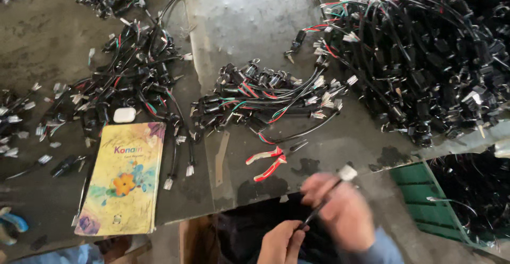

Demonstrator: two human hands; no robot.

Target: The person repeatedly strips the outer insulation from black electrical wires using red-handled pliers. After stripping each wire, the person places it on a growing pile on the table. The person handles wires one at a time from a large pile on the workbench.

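Both hands are working one black wire harness [325,200] just below and right of the red-handled pliers [270,163], at the near edge of the worktable [255,9]; the right hand [340,211], blurred, is closing around the upper run of the cable, while the left hand [281,241] is pinching its lower end between fingertips; the step in hand looks like straightening or checking the lead, and any next move would call for a steady pull along it. The harness is appearing thin and black, ending in a white connector [347,172] just right of the pliers; a small bundle of harnesses [265,96] is lying above the pliers, a yellow notebook [125,176] well to their left.
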